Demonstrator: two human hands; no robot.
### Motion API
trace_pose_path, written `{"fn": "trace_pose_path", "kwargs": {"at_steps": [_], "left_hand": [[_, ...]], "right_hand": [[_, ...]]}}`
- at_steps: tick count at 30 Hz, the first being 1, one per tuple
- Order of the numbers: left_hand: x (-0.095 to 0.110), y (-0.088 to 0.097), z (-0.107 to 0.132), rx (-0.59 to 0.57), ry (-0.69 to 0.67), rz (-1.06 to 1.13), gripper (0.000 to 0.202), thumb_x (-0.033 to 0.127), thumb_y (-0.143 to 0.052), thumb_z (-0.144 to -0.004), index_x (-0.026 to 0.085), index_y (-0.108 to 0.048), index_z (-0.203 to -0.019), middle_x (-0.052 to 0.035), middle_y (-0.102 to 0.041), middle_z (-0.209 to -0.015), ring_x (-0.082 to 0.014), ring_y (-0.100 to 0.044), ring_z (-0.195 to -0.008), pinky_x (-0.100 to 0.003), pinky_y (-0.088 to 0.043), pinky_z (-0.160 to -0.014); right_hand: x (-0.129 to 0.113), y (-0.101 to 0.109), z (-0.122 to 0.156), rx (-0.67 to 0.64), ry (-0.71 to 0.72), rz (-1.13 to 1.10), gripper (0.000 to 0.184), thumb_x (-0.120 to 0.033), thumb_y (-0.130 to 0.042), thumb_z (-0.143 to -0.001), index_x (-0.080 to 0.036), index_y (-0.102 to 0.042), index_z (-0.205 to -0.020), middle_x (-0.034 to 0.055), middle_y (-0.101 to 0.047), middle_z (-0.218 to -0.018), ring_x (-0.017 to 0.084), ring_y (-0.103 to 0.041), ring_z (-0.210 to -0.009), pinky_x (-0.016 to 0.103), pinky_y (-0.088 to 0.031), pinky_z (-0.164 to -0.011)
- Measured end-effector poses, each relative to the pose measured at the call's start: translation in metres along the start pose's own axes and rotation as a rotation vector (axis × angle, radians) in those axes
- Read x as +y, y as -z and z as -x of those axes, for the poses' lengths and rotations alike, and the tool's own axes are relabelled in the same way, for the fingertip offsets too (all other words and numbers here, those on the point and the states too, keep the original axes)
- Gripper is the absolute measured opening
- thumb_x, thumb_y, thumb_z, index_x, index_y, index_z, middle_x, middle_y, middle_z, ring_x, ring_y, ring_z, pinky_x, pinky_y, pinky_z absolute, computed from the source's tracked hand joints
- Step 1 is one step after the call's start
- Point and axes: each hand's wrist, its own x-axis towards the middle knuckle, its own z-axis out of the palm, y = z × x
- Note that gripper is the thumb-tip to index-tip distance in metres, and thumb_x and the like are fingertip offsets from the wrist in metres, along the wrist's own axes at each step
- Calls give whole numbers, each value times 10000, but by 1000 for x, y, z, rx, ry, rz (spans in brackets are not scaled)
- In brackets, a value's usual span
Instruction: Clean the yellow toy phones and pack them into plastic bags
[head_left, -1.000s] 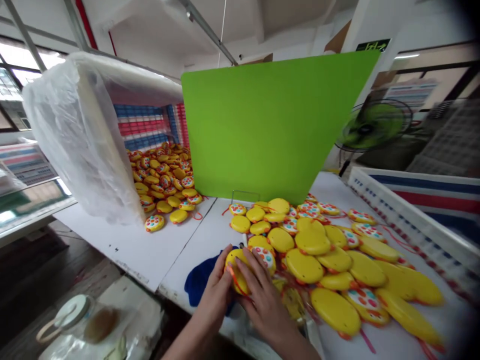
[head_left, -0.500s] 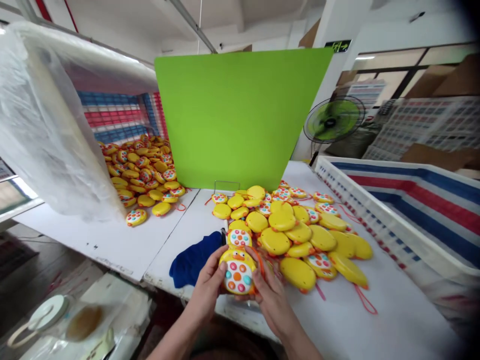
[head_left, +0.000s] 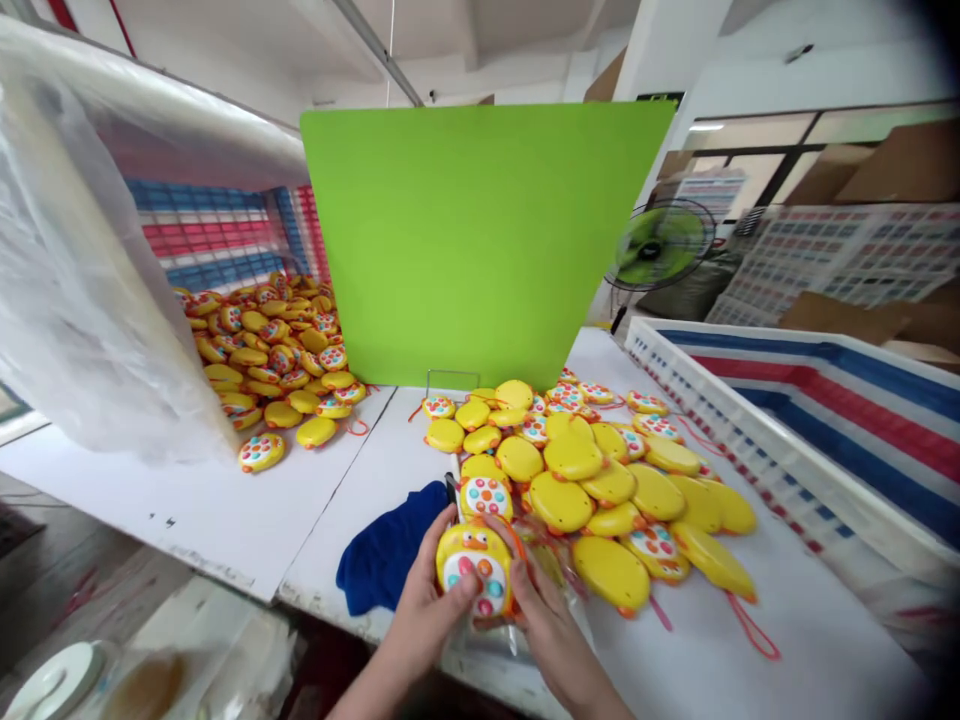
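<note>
White tabletop (head_left: 247, 520) forms the work surface, with a dark seam running across it from the near edge toward an upright, flat, lime-green panel (head_left: 480, 250). The panel serves as reference for all positions below, as seen by the wearer.

Held unit: one glossy yellow plastic duck-shaped toy (head_left: 489, 568), located in front of the panel, at the table's near edge. Orientation: button face toward the wearer, head end toward the panel. Long axis: head to base, in line with the panel, with little sideways lean. Appearance: rounded yellow body, two eyes, orange bill, and a white oval field of round raised buttons in pink, orange and turquoise. An orange cord lies along the side at the right hand.

Grip: two-handed, narrow, on the toy. The left hand (head_left: 427, 615) supports one side, thumb laid over the button field. The right hand (head_left: 547, 610) encloses the opposite side, thumb at the rim.

Surrounding items:
- Pile of yellow duck toys (head_left: 574, 455), some backs up, some buttons up: in front of the panel, extending right.
- Dark blue cloth (head_left: 390, 545): in front of the panel, left portion.
- Heap of similar toys (head_left: 262, 340): left of the panel.
- White plastic crate with blue, red and white striped lining (head_left: 675, 340): right of the panel.
- Black-caged fan (head_left: 664, 245): beyond the panel's right edge.
</note>
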Motion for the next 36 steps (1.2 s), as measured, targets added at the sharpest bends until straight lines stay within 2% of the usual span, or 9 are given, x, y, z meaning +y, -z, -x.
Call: {"fn": "trace_pose_path", "kwargs": {"at_steps": [4,7,12,17,20,24,29,33,36], "left_hand": [[0,10,-14,113,39,-12,454,392,-709,-747,216,-559,-1138,-55,-655,-991,-200,-626,-839,-290,-508,-739],[2,18,-26,55,27,-55,441,412,-674,-776,235,-539,-1156,-52,-645,-1043,-200,-624,-865,-297,-507,-752],[31,61,-65,-38,-154,-650,480,443,-485,-889,227,-425,-1313,-128,-542,-1254,-246,-579,-1050,-366,-507,-822],[76,150,-126,497,-345,-1486,509,244,-616,-800,168,-467,-1281,-165,-441,-1370,-316,-355,-1302,-499,-290,-1075],[89,199,-150,683,-314,-1488,454,138,-593,-768,90,-509,-1211,-248,-402,-1365,-422,-268,-1323,-646,-237,-1026],[90,227,-156,689,-324,-1388,359,33,-457,-773,103,-565,-1108,-192,-559,-1202,-346,-425,-1224,-576,-325,-1016],[75,202,-135,633,-359,-1183,340,135,-463,-827,141,-528,-1160,-143,-600,-1162,-301,-525,-1138,-531,-384,-1002],[48,137,-103,539,-306,-908,371,298,-320,-942,158,-377,-1280,-144,-607,-1177,-248,-638,-1000,-426,-547,-800],[27,85,-79,397,-120,-138,476,332,-489,-894,254,-298,-1323,-120,-539,-1271,-266,-636,-1011,-436,-561,-755]], "right_hand": [[4,-8,-13,-89,-15,1,647,-568,-546,-819,-311,-398,-1394,97,-503,-1365,261,-649,-931,373,-584,-669],[4,-5,-30,-105,50,222,661,-500,-587,-810,-300,-377,-1404,86,-510,-1363,277,-602,-1061,395,-550,-818],[-26,24,-67,177,238,739,591,-484,-443,-866,-225,-386,-1394,113,-463,-1398,322,-373,-1323,518,-294,-1088],[-44,40,-89,531,548,979,716,-464,-501,-847,-156,-264,-1448,169,-335,-1458,378,-296,-1350,570,-264,-1088],[-20,20,-91,285,666,926,508,-346,-515,-870,-247,-420,-1359,110,-406,-1429,334,-398,-1307,504,-383,-1044],[21,-19,-93,-4,632,793,344,-259,-530,-864,-331,-596,-1194,50,-560,-1312,267,-535,-1203,368,-484,-968],[40,-38,-102,-360,424,563,338,-233,-538,-853,-293,-615,-1177,69,-637,-1205,232,-610,-1094,320,-515,-919],[50,-41,-104,-317,132,339,377,-349,-525,-878,-220,-572,-1229,119,-625,-1211,241,-616,-1071,349,-523,-884],[56,-42,-104,-259,30,213,481,-448,-541,-864,-205,-515,-1279,116,-594,-1265,251,-556,-1163,383,-455,-978]]}}
